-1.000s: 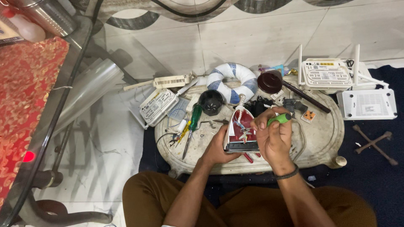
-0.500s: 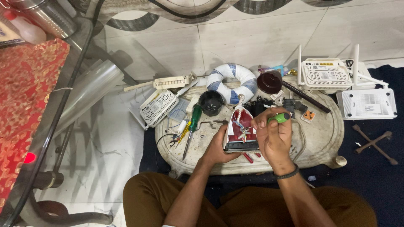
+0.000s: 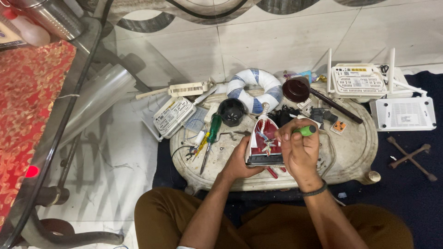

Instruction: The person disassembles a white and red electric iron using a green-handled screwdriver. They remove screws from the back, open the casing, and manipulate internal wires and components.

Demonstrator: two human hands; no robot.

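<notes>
Now, we see these things:
Left hand (image 3: 237,162): we grip the opened iron (image 3: 263,144) at its left side.
Right hand (image 3: 299,150): closed around a green-handled screwdriver (image 3: 305,131), over the iron's wires.
Iron: between both hands, on the low stone table (image 3: 355,150).
Left of hands: green screwdriver (image 3: 213,131).

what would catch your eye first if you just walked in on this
At centre, the left hand steadies an opened red and white clothes iron with coloured wires showing, while the right hand grips a green-handled screwdriver over it. Behind, a blue and white wound cord ring lies on the oval stone tray.
</notes>
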